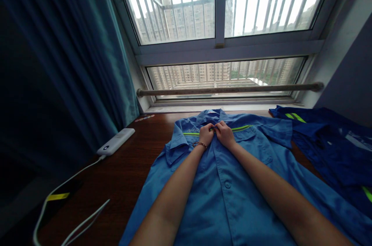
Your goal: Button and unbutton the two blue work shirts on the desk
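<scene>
At frame centre, shirt [232, 207] is pinched shut at the collar by left hand [205, 134] and right hand [225, 133]; lower button [227, 184] looks fastened, top apparently unfinished.

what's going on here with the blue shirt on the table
A person has a blue shirt laid flat, front up, on a dark wooden table. Their left hand and right hand meet just below the collar, pinching the front placket between them. A darker blue garment lies to the right, and a white power bank with a cable sits to the left.
</scene>
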